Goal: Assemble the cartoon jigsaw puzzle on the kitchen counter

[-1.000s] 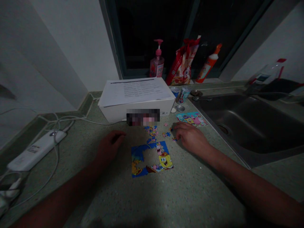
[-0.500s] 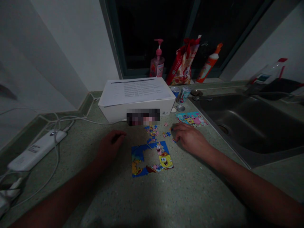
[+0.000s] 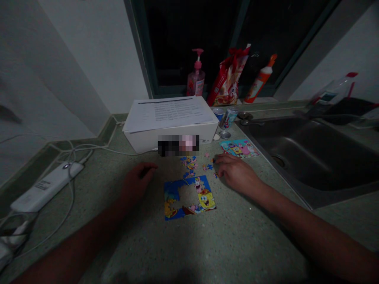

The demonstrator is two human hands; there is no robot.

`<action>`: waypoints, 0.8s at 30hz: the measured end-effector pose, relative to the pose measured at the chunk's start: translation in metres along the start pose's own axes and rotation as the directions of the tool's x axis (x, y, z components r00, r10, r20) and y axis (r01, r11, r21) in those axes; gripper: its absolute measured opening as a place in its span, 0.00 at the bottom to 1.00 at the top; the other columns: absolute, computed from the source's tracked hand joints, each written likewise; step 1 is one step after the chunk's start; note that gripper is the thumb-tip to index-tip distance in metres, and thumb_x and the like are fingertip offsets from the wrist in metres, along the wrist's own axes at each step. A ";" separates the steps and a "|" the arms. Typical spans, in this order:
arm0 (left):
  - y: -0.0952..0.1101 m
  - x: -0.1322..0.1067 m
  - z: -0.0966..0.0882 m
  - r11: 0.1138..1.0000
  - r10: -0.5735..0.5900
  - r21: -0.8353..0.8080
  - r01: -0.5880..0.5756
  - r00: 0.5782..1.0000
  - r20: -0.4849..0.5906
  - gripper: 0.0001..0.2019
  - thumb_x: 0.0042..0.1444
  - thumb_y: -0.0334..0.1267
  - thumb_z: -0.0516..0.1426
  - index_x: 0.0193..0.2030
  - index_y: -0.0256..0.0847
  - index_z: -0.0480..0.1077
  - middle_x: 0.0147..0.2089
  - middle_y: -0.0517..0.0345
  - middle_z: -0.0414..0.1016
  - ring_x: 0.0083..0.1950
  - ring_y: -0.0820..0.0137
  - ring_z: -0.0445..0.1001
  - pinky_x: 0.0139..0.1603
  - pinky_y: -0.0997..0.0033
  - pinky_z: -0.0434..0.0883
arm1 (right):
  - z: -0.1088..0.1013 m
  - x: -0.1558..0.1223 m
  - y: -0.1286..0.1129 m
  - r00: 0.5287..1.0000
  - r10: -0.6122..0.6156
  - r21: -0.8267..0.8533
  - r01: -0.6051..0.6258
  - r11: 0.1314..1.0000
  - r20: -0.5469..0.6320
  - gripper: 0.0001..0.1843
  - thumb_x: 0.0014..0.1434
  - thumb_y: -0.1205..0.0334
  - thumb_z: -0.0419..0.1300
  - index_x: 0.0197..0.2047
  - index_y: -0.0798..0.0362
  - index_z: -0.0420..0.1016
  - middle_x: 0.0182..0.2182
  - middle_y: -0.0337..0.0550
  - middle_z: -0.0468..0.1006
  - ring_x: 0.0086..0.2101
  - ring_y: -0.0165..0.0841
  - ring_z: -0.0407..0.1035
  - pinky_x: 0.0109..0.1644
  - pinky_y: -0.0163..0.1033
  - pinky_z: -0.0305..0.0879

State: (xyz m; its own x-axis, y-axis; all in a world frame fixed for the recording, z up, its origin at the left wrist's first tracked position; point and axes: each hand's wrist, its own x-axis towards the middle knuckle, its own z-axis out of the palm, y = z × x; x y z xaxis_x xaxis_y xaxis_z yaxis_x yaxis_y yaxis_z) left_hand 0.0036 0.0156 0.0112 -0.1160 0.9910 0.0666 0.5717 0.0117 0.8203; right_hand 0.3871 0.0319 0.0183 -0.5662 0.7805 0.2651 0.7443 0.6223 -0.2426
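Note:
A partly assembled cartoon jigsaw (image 3: 189, 197) with a gap in its middle lies on the speckled counter (image 3: 207, 244). Several loose puzzle pieces (image 3: 189, 162) are scattered just behind it. My left hand (image 3: 136, 180) rests on the counter left of the jigsaw, fingers loosely curled, holding nothing I can see. My right hand (image 3: 237, 172) lies palm down to the right of the jigsaw, its fingertips touching loose pieces near its left edge. A small reference picture card (image 3: 239, 148) lies beyond my right hand.
A white box (image 3: 170, 122) with a printed sheet on top stands behind the pieces. A pump bottle (image 3: 195, 79), red bag (image 3: 227, 77) and orange bottle (image 3: 260, 81) line the window sill. A steel sink (image 3: 310, 154) sits right. Two cans (image 3: 228, 117) stand nearby; a power strip (image 3: 44, 185) lies left.
My right hand has slid slightly left toward the loose pieces. My left hand has stayed put.

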 end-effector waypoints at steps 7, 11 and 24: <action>0.002 -0.001 -0.001 1.000 -0.004 0.010 0.004 1.000 0.003 0.18 0.57 0.55 0.58 0.43 0.45 0.80 0.47 0.50 0.87 0.51 0.52 0.83 0.58 0.50 0.77 | -0.002 0.001 -0.003 1.000 -0.023 0.008 0.024 1.000 -0.008 0.19 0.52 0.82 0.58 0.28 0.49 0.84 0.51 0.48 0.87 0.60 0.48 0.77 0.65 0.58 0.75; 0.004 -0.001 -0.001 1.000 -0.014 0.006 0.014 1.000 -0.004 0.20 0.57 0.56 0.58 0.44 0.44 0.80 0.47 0.49 0.87 0.51 0.51 0.83 0.57 0.49 0.78 | -0.003 0.001 -0.004 0.999 -0.050 0.005 0.050 0.999 -0.013 0.19 0.51 0.82 0.59 0.27 0.49 0.83 0.51 0.49 0.87 0.61 0.49 0.77 0.65 0.59 0.75; 0.001 0.000 0.000 1.000 0.007 0.024 -0.007 1.000 -0.001 0.17 0.58 0.54 0.58 0.43 0.45 0.81 0.47 0.50 0.86 0.51 0.52 0.83 0.59 0.50 0.78 | -0.003 0.002 -0.002 0.999 -0.038 -0.020 0.038 0.999 -0.016 0.19 0.52 0.81 0.57 0.27 0.49 0.83 0.49 0.47 0.87 0.59 0.49 0.78 0.64 0.58 0.76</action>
State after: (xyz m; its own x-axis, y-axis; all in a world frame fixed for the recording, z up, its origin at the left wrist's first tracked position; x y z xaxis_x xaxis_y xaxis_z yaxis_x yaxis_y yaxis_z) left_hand 0.0037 0.0155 0.0118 -0.1126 0.9909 0.0732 0.5916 0.0076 0.8062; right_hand 0.3856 0.0319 0.0217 -0.5883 0.7551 0.2894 0.7294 0.6500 -0.2134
